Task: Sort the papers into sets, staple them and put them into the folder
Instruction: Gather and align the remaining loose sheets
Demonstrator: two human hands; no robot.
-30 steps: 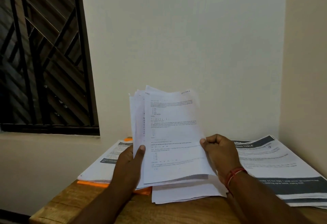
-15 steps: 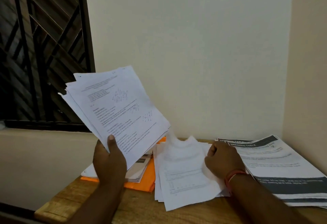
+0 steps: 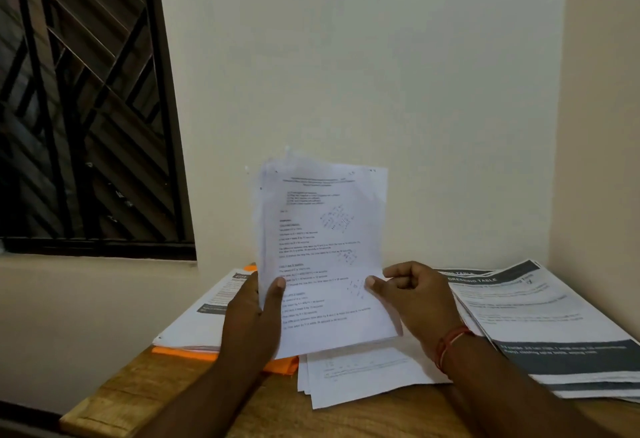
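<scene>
Held sheaf (image 3: pixel 322 254): thin white paper, matt and smooth, carrying fine black print.
Loose sheets (image 3: pixel 363 378) on the table: the same matt white paper.
Orange folder (image 3: pixel 280 366): smooth, even surface with no gloss seen; card or plastic cannot be told.
Left stack (image 3: pixel 201 323) on the folder: white printed paper, matt.
Broad sheets (image 3: pixel 540 316) at right: thin matt paper with solid dark grey printed bands.
Table top (image 3: pixel 194 399): brown wood with visible grain and a low sheen.
Wall (image 3: pixel 346 56): painted, matt, smooth.
Window grille (image 3: pixel 69 91): dark bars, seemingly metal, dull finish.
Wrist band (image 3: pixel 450 344): red thread.
</scene>
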